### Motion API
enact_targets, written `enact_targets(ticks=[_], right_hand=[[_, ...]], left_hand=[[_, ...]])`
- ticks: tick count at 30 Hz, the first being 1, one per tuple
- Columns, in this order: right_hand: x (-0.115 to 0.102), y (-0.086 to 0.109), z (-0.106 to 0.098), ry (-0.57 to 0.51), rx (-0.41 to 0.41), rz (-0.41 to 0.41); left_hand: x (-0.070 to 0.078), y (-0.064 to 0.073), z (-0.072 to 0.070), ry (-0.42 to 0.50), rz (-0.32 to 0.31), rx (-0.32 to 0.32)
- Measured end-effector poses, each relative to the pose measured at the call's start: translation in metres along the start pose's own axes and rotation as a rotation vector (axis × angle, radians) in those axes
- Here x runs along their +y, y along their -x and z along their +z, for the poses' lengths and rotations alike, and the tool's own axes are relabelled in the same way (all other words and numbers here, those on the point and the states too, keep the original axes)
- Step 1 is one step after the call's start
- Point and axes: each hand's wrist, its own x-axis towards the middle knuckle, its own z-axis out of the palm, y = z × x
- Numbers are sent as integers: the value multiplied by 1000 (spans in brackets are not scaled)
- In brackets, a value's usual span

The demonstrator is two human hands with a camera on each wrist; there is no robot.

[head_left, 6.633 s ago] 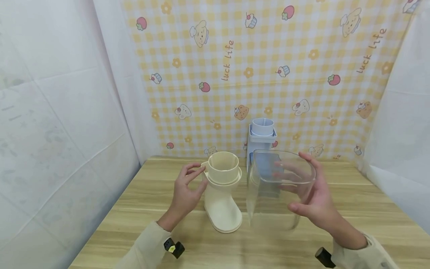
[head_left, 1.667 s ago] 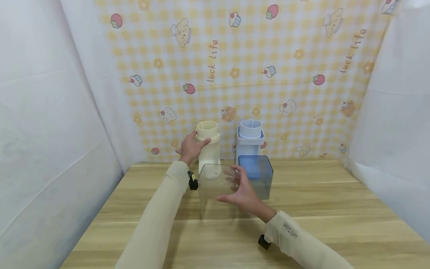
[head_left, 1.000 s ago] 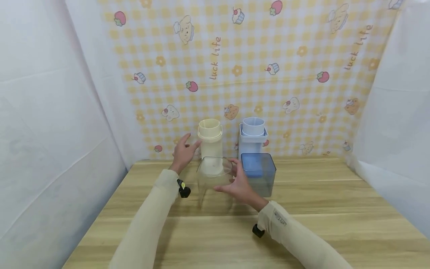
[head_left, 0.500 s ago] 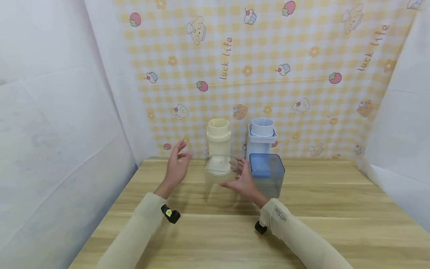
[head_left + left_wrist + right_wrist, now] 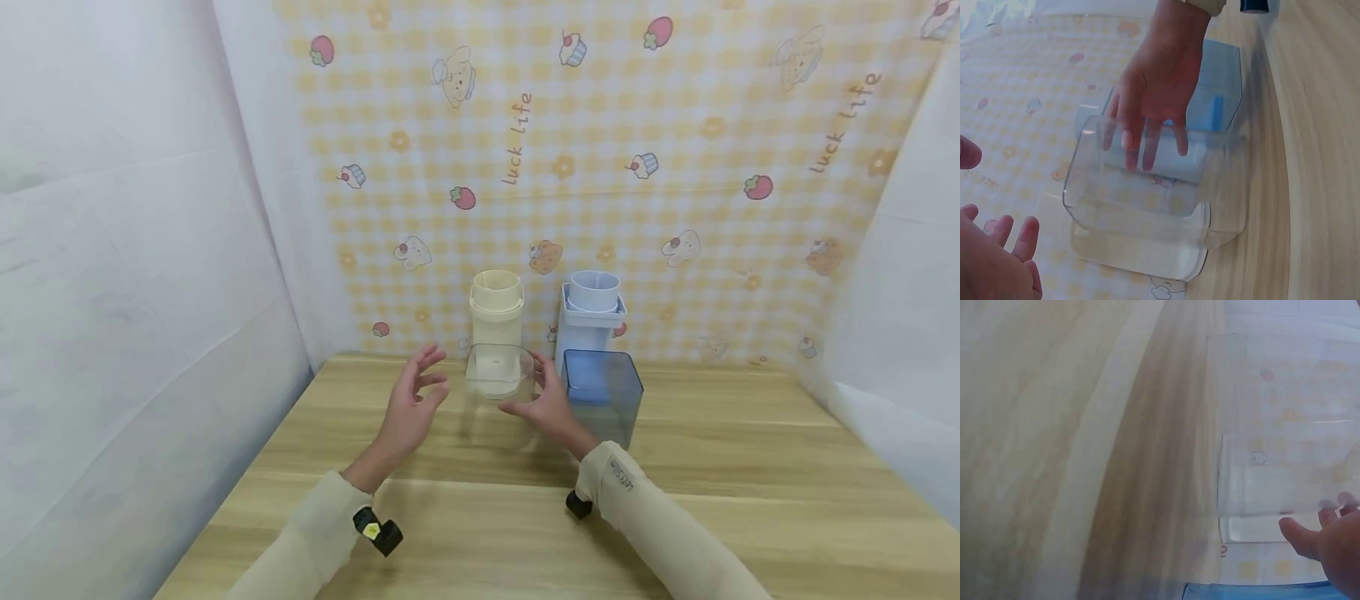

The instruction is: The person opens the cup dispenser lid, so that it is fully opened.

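Observation:
In the head view my right hand point(image 5: 550, 415) grips the right side of a clear plastic container point(image 5: 501, 427), with the thumb at its near corner and the fingers towards the far one. The container stands upright in front of a cream plastic stand point(image 5: 497, 329), whose foot shows through the clear walls. A round cream cup point(image 5: 497, 287) tops this stand. My left hand point(image 5: 407, 404) hovers left of the container, fingers loosely bent, holding nothing. Through the container wall, the left wrist view shows several spread fingers point(image 5: 1150, 150) of the right hand.
Just right, a pale blue stand point(image 5: 581, 337) with a round cup stands behind a square smoky container point(image 5: 600, 425). A yellow checked curtain point(image 5: 555, 208) hangs behind the wooden table point(image 5: 720, 483). White cloth point(image 5: 135, 292) closes off the left side.
The cream stand has moved back beside the blue one. My left hand has let go of it and drawn away to the left. My right hand has brought the clear container in front of it.

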Motion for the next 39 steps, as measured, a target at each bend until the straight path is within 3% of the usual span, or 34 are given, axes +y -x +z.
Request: enact_targets(ticks=[7, 18, 25, 30, 34, 39], right_hand=[[2, -1, -7, 26, -36, -19], [-1, -7, -6, 62, -25, -25], [-20, 2, -5, 268, 92, -157], [-43, 13, -12, 258, 100, -228], [-73, 29, -20, 172, 56, -158], [-80, 40, -33, 120, 39, -55]], left_hand=[[8, 4, 8, 2, 18, 12], [2, 3, 16, -34, -21, 34], [-2, -8, 31, -88, -35, 51], [-2, -17, 40, -52, -23, 26], [-3, -18, 45, -31, -21, -9], [1, -13, 52, -53, -28, -29]])
